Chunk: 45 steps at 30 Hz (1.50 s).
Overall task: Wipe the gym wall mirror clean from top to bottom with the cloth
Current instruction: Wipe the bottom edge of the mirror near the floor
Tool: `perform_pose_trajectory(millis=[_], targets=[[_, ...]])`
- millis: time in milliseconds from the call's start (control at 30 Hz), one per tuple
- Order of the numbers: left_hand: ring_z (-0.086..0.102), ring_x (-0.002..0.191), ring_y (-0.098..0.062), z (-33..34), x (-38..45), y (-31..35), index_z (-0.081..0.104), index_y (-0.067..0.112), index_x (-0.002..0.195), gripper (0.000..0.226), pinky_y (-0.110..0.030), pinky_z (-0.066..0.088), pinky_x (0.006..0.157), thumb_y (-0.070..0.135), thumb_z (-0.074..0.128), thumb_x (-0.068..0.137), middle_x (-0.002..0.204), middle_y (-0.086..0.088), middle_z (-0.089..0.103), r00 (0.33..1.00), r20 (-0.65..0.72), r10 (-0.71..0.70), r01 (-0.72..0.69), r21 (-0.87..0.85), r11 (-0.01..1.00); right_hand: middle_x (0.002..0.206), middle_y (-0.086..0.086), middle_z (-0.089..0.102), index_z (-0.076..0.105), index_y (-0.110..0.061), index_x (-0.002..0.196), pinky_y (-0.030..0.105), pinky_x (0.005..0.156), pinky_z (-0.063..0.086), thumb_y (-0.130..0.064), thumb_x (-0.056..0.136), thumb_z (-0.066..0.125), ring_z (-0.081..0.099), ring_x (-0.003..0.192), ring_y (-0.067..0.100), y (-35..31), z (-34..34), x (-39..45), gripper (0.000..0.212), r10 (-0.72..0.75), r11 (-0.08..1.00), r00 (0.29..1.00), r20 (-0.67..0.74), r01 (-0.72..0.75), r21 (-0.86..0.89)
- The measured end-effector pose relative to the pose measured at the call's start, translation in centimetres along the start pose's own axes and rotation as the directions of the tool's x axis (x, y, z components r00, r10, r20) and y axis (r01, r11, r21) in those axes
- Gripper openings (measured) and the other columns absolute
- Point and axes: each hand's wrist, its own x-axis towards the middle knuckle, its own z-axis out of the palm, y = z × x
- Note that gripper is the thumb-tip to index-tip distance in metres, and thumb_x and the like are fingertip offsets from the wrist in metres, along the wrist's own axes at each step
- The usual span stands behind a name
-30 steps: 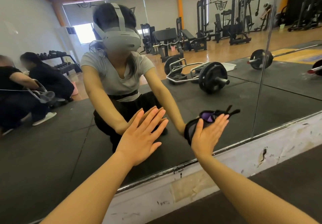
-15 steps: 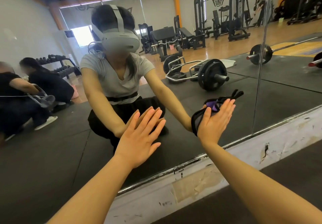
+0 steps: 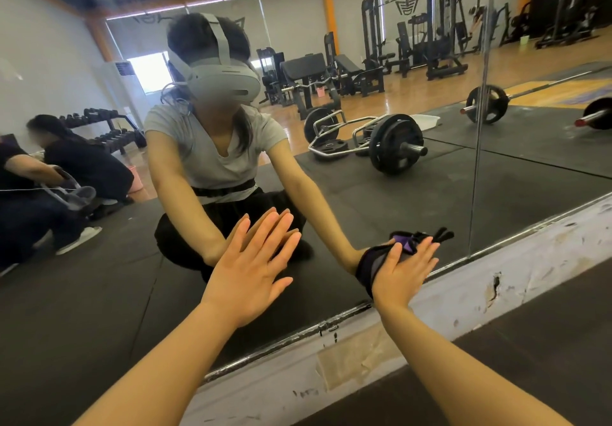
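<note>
The wall mirror (image 3: 440, 200) fills most of the head view and reflects the gym. My left hand (image 3: 251, 266) lies flat on the glass with straight, spread fingers and holds nothing. A dark cloth with purple patches (image 3: 368, 265) is pressed against the lower glass under my right hand (image 3: 404, 271), whose fingers are straight. The cloth sticks out to the left of the palm and above the fingertips. Both hands are close above the mirror's bottom edge (image 3: 331, 325).
A scuffed white wall strip (image 3: 470, 296) runs under the mirror, with dark rubber floor (image 3: 546, 352) below it. A vertical seam (image 3: 477, 147) divides the mirror panels right of my right hand. Barbells, machines and two seated people show only as reflections.
My right hand slid the cloth up a little, then back down towards the mirror's bottom edge. My left hand stayed flat on the glass.
</note>
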Motion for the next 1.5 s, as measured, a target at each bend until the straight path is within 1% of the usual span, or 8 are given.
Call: perform_pose_trajectory(millis=[167, 367, 567, 800, 933, 1133, 1367, 1500], targets=[[0.004, 0.153, -0.035, 0.0, 0.1, 0.0, 0.022, 0.015, 0.154, 0.071, -0.056, 0.002, 0.122, 0.055, 0.028, 0.095, 0.165, -0.016, 0.009, 1.000, -0.011, 0.002, -0.003, -0.023, 1.000, 0.168, 0.009, 0.005, 0.013, -0.008, 0.159, 0.046, 0.125, 0.008, -0.051, 0.095, 0.025, 0.000, 0.154, 0.033, -3.8, 0.4, 2.4, 0.078, 0.029, 0.993, 0.998, -0.055, -0.022, 0.117], [0.006, 0.153, -0.035, 0.1, 0.1, -0.1, 0.022, 0.015, 0.154, 0.071, -0.055, 0.001, 0.122, 0.055, 0.028, 0.095, 0.165, -0.016, 0.010, 1.000, -0.019, 0.005, -0.006, -0.028, 1.000, 0.168, 0.009, 0.009, 0.017, -0.009, 0.159, 0.041, 0.123, 0.005, -0.044, 0.099, 0.028, 0.001, 0.154, 0.031, -7.5, -1.1, 8.3, 0.070, -0.201, 0.973, 0.971, -0.127, 0.213, 0.091], [0.006, 0.153, -0.035, 0.1, 0.1, 0.0, 0.023, 0.015, 0.154, 0.071, -0.055, 0.002, 0.122, 0.054, 0.029, 0.095, 0.165, -0.017, 0.012, 1.000, -0.011, 0.008, -0.008, -0.023, 1.000, 0.168, 0.008, 0.010, 0.016, -0.010, 0.159, 0.043, 0.123, 0.008, -0.042, 0.101, 0.030, 0.002, 0.155, 0.029, -7.3, -1.6, 9.5, 0.068, -0.248, 0.964, 0.959, -0.138, 0.258, 0.066], [0.007, 0.153, -0.035, 0.2, 0.1, 0.0, 0.020, 0.015, 0.155, 0.072, -0.055, 0.002, 0.122, 0.054, 0.028, 0.096, 0.165, -0.017, 0.011, 1.000, -0.009, 0.006, -0.006, -0.011, 1.000, 0.168, 0.009, 0.007, 0.013, -0.009, 0.160, 0.044, 0.124, 0.008, -0.048, 0.099, 0.030, 0.003, 0.155, 0.027, -3.3, -1.8, 8.2, 0.074, -0.151, 0.986, 0.984, -0.091, 0.156, 0.052], [0.006, 0.153, -0.035, 0.1, 0.1, 0.0, 0.020, 0.014, 0.155, 0.072, -0.055, 0.002, 0.122, 0.054, 0.028, 0.095, 0.165, -0.017, 0.010, 1.000, -0.021, 0.007, -0.007, -0.007, 1.000, 0.167, 0.013, 0.006, 0.012, -0.005, 0.159, 0.045, 0.124, 0.009, -0.053, 0.094, 0.027, 0.004, 0.154, 0.031, 0.0, -2.1, 7.3, 0.083, 0.026, 0.998, 0.998, -0.058, -0.023, 0.055], [0.004, 0.153, -0.035, 0.1, 0.0, 0.0, 0.020, 0.015, 0.155, 0.073, -0.055, 0.001, 0.122, 0.055, 0.029, 0.096, 0.165, -0.017, 0.010, 1.000, -0.026, 0.011, -0.011, 0.005, 1.000, 0.167, 0.016, 0.007, 0.012, -0.001, 0.158, 0.036, 0.122, 0.005, -0.036, 0.108, 0.037, 0.006, 0.154, 0.030, 0.7, -1.2, 5.4, 0.066, 0.264, 0.961, 0.962, -0.076, -0.256, 0.103], [0.002, 0.153, -0.034, -0.1, 0.0, 0.0, 0.018, 0.015, 0.156, 0.072, -0.055, -0.002, 0.123, 0.056, 0.025, 0.097, 0.165, -0.016, 0.007, 1.000, -0.010, 0.006, -0.006, 0.008, 1.000, 0.167, 0.015, 0.006, 0.010, 0.001, 0.158, 0.035, 0.123, 0.004, -0.042, 0.106, 0.037, 0.005, 0.155, 0.029, -0.2, 0.6, -0.3, 0.072, 0.241, 0.964, 0.969, -0.048, -0.233, 0.124], [0.005, 0.153, -0.036, -0.7, -0.1, 0.1, 0.028, 0.013, 0.155, 0.073, -0.056, 0.001, 0.122, 0.056, 0.025, 0.097, 0.165, -0.017, 0.009, 1.000, 0.030, 0.008, -0.008, -0.001, 1.000, 0.167, 0.013, 0.000, 0.006, -0.001, 0.158, 0.032, 0.122, 0.000, -0.050, 0.096, 0.028, 0.000, 0.155, 0.026, -1.5, 1.9, -5.4, 0.082, 0.215, 0.967, 0.976, 0.022, -0.216, 0.136]])
